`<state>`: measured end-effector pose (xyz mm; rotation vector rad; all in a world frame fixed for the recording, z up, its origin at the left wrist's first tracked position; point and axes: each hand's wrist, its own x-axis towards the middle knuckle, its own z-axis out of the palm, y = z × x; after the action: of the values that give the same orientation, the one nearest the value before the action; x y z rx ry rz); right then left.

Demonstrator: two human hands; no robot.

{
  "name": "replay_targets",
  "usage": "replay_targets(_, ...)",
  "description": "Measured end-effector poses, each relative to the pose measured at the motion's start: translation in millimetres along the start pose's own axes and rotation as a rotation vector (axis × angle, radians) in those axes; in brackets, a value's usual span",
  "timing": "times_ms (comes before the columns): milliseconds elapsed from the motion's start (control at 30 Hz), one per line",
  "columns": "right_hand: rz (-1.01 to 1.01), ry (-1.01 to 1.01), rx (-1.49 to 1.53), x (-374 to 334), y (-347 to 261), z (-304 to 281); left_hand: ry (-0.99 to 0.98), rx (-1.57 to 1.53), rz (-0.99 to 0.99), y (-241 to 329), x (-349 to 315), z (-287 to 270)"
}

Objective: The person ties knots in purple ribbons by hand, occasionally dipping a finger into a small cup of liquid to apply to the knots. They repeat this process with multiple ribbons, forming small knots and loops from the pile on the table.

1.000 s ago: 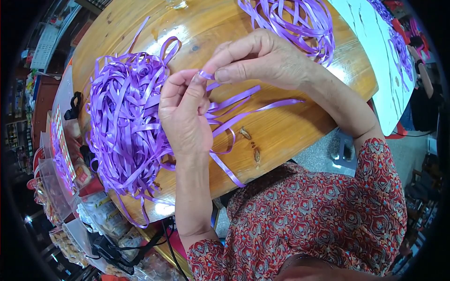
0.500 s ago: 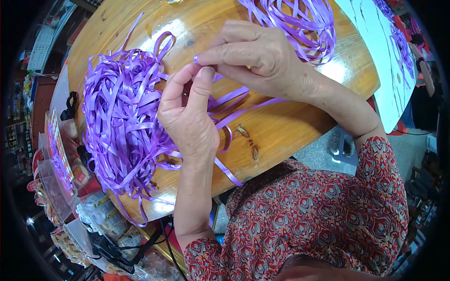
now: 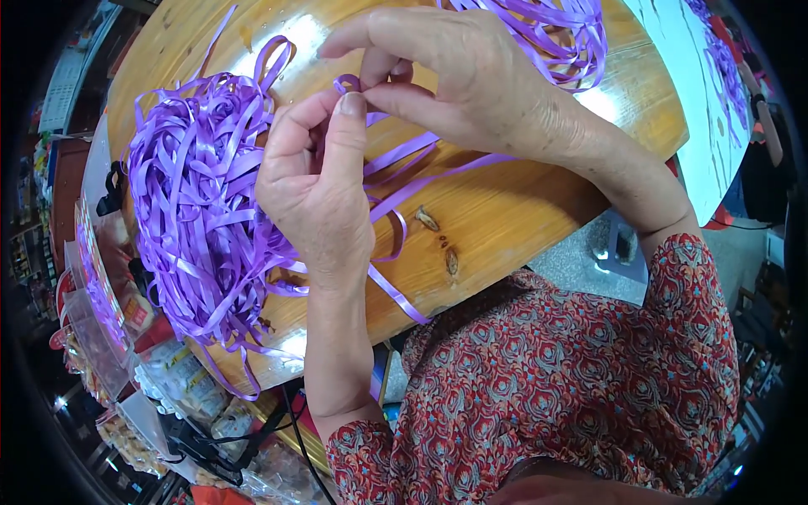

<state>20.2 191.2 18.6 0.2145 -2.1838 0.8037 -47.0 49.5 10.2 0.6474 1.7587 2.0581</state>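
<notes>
Above the wooden table, my left hand (image 3: 316,181) pinches a purple ribbon between thumb and index finger. A small loop of this ribbon (image 3: 346,82) stands up at the fingertips. My right hand (image 3: 459,76) meets it there, its thumb and a bent finger closed at the loop while the index finger reaches out to the left. The fingertips partly hide how the ribbon runs between them. Ribbon strands (image 3: 421,189) trail below both hands across the tabletop. A large tangled heap of purple ribbon (image 3: 198,202) lies just left of my left hand.
Another loose coil of purple ribbon (image 3: 555,38) rests at the far right of the wooden table (image 3: 497,240). Beyond it is a white marbled table (image 3: 673,93) with more ribbon, and a person's arm (image 3: 768,135). Packaged goods (image 3: 181,383) and black cables (image 3: 227,438) crowd the left side.
Both hands have shifted slightly left in the picture, with the table and heap. My right index finger has lifted away from the ribbon, and a small loop now shows at the fingertips.
</notes>
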Motion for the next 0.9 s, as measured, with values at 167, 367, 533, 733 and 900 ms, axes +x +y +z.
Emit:
replay_targets(167, -0.012, 0.005, 0.007, -0.3, 1.9, 0.5, -0.009, 0.084, 0.015, -0.7, -1.8, 0.7)
replay_targets(367, 0.231, -0.195, 0.345, 10.6, -7.1, -16.9, -0.021, -0.137, -0.021, -3.3, -1.6, -6.0)
replay_targets(533, 0.518, -0.344, 0.705, 13.3, -3.7, -21.2, -0.078, -0.316, -0.055, 1.4, 0.1, -8.6)
replay_targets(733, 0.549, -0.390, 0.826, 13.8, -4.7, -26.0, -0.136, -0.309, -0.074, 3.0, 1.4, -13.5)
replay_targets(900, 0.417, -0.201, 0.708, 5.2, -8.1, -9.4, -0.175, -0.321, -0.068, 2.9, 2.0, -15.4)
